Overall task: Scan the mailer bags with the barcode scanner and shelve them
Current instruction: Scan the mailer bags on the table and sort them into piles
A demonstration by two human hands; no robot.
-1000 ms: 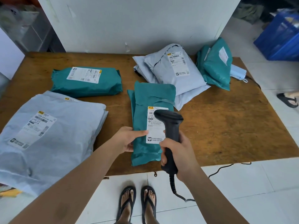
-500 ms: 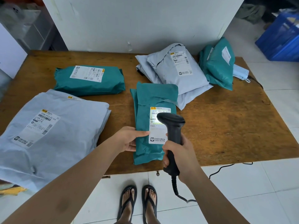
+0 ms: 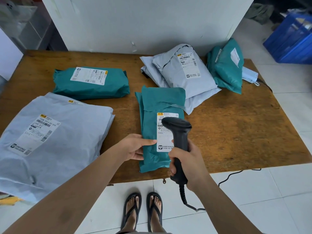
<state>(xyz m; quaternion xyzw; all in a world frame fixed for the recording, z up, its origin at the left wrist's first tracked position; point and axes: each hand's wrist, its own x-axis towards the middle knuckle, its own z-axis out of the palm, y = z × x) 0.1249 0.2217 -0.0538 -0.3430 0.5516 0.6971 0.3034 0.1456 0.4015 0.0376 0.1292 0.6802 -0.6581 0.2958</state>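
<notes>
We hold the scanner [image 3: 177, 142] in the right hand [image 3: 187, 161], fingers clenched around its grip, head aimed down at the label [image 3: 166, 132] of the green mailer [image 3: 158, 125]. This mailer lies flat on the worktop [image 3: 236, 132], near the front edge, directly ahead of us. The left hand [image 3: 135, 146] grasps the mailer's left edge, thumb on top just beside the label, the other fingers at or under the edge.

Handling, as we judge it: the mailer is a soft poly bag, folded and taped over its contents. It is likely light, pliable and somewhat slick. It should sag if lifted by one corner. We advise taking hold along a long edge at mid-length, thumb above and fingers below, clear of the label. Pinching the loose film alone may let it slip.

Other mailers wait on the worktop: a large grey mailer [image 3: 50, 141] at left, a second green mailer [image 3: 91, 83] behind it, a grey pair [image 3: 184, 73] at the rear and a green one [image 3: 228, 66] leaning at far right.

Compared with half a second ago, the bright scan light on the label is gone. The hands, scanner and mailer keep nearly the same positions. We judge the scan done, and shelving not yet begun.
</notes>
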